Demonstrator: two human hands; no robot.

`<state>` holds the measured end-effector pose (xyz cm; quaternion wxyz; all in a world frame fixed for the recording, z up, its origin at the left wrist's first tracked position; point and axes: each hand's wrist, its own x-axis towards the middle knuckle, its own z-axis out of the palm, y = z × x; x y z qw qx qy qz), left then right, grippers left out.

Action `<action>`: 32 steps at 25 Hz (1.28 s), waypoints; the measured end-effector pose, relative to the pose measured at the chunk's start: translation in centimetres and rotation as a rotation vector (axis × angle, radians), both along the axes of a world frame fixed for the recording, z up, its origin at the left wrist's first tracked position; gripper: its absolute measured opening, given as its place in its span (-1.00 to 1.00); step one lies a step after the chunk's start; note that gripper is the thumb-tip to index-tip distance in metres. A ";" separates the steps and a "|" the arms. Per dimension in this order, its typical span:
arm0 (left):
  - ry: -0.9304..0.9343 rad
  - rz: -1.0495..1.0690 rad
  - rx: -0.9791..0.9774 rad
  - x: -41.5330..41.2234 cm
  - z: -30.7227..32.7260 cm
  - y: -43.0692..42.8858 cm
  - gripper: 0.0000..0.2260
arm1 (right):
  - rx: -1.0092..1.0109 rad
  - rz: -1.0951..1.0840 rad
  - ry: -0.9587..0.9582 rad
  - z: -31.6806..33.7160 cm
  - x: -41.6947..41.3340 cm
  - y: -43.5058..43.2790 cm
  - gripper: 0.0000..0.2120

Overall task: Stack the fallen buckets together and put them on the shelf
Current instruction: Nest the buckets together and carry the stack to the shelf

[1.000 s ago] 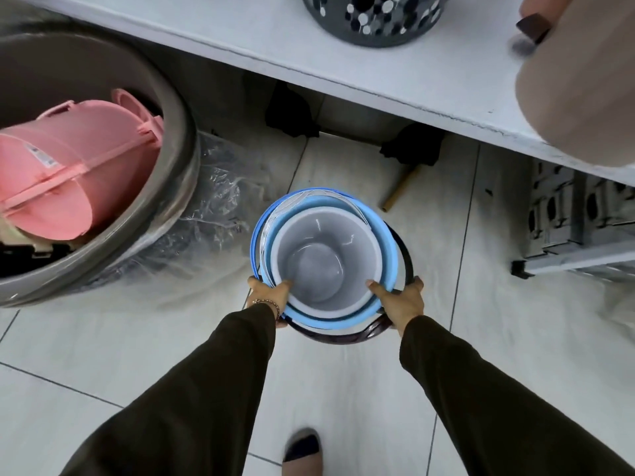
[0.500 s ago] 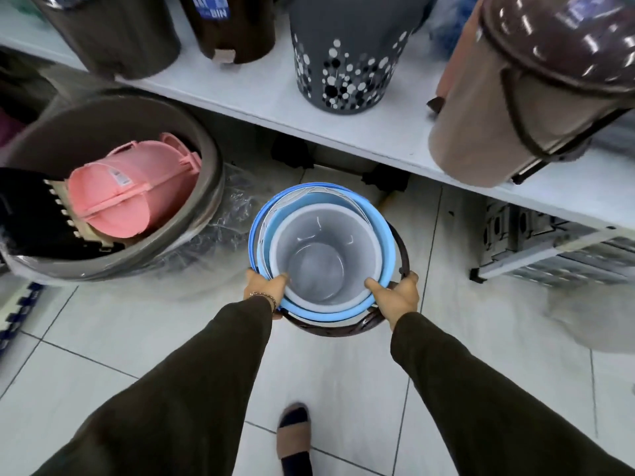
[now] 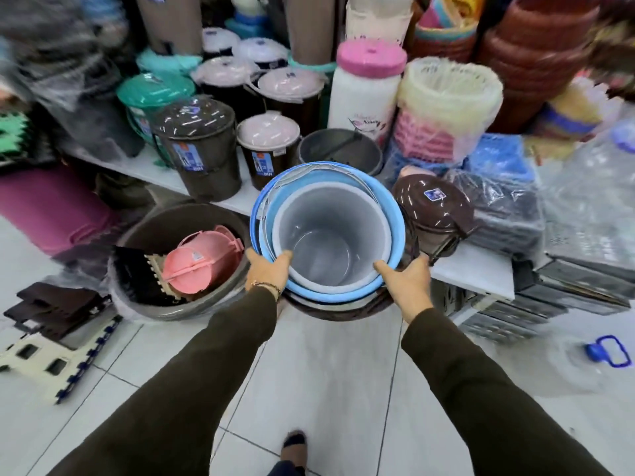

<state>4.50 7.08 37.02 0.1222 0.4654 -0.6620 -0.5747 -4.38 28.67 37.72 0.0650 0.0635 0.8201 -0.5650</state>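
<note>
I hold a nested stack of buckets (image 3: 328, 235) in front of me: a grey one inside, light blue ones around it, a dark brown one outermost. My left hand (image 3: 268, 271) grips the stack's left rim, thumb inside. My right hand (image 3: 403, 281) grips the right rim the same way. The stack is raised to about the level of the low white shelf (image 3: 470, 269), at its front edge. Both sleeves are dark.
The shelf is crowded with lidded brown bins (image 3: 199, 149), a dark grey bucket (image 3: 340, 151), a tipped bin with a brown lid (image 3: 433, 207) and bagged baskets. A big grey tub (image 3: 144, 304) holding a pink bucket (image 3: 199, 266) sits on the floor at left. Folded stools (image 3: 51, 338) lie farther left.
The stack has risen from near the floor toward shelf height, and my view has lifted to take in the shelf's goods. Both hands keep the same grip.
</note>
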 end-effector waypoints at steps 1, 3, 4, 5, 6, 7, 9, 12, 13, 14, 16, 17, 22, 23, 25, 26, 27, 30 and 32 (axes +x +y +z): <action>0.044 0.004 -0.018 -0.1 2.0 -0.2 -0.39 | -0.005 0.007 0.044 2.2 -0.2 0.1 -0.39; 0.130 -0.001 -0.061 -1.4 5.9 -0.8 -0.40 | -0.004 0.009 0.121 6.5 -1.5 -0.2 -0.36; 0.154 -0.014 -0.079 -2.3 7.6 -1.1 -0.39 | 0.001 0.007 0.146 8.3 -2.2 -0.4 -0.35; 0.180 -0.028 -0.100 -3.6 9.2 -1.6 -0.38 | -0.009 0.001 0.180 10.0 -3.3 -0.9 -0.37; 0.210 -0.036 -0.119 -5.2 10.7 -2.3 -0.38 | -0.024 -0.004 0.215 11.5 -4.8 -1.4 -0.42; 0.242 -0.042 -0.130 -7.1 12.2 -3.1 -0.38 | -0.034 -0.009 0.244 12.9 -6.4 -2.0 -0.45; 0.290 -0.071 -0.134 -11.3 14.4 -4.9 -0.32 | -0.019 -0.012 0.279 15.2 -10.0 -3.6 -0.44; 0.280 -0.089 -0.167 -18.3 15.9 -8.3 -0.28 | -0.001 -0.032 0.280 16.4 -16.7 -6.7 -0.34; 0.257 -0.094 -0.183 -20.8 15.7 -9.6 -0.32 | -0.002 -0.039 0.268 16.2 -19.0 -7.8 -0.33; 0.230 -0.114 -0.174 -23.6 15.2 -11.0 -0.34 | 0.000 -0.049 0.252 15.6 -21.6 -9.1 -0.34; 0.153 -0.157 -0.100 -28.1 13.7 -13.4 -0.32 | 0.020 -0.065 0.185 13.8 -25.9 -11.6 -0.33; 0.101 -0.169 -0.065 -30.1 12.5 -14.6 -0.28 | 0.044 -0.077 0.132 12.6 -27.8 -12.8 -0.32; -0.077 -0.205 0.067 -37.2 4.7 -18.0 -0.22 | 0.140 -0.143 -0.065 4.5 -34.2 -16.6 -0.23; -0.122 -0.215 0.072 -38.0 3.0 -18.2 -0.22 | 0.160 -0.149 -0.097 3.0 -34.8 -17.0 -0.21; -0.209 -0.238 0.077 -39.8 0.1 -18.8 -0.21 | 0.220 -0.170 -0.145 0.2 -36.2 -17.5 -0.24; -0.257 -0.253 0.072 -40.5 -1.0 -19.0 -0.20 | 0.251 -0.177 -0.168 -1.0 -36.7 -17.6 -0.27; -0.307 -0.265 0.059 -41.2 -2.0 -19.1 -0.19 | 0.281 -0.173 -0.193 -2.0 -37.2 -17.7 -0.30; -0.450 -0.310 -0.036 -42.2 -3.8 -18.8 -0.16 | 0.314 -0.205 -0.241 -4.0 -38.0 -17.7 -0.36; -0.499 -0.340 -0.078 -42.5 -4.0 -18.5 -0.15 | 0.328 -0.208 -0.292 -4.5 -38.4 -17.4 -0.34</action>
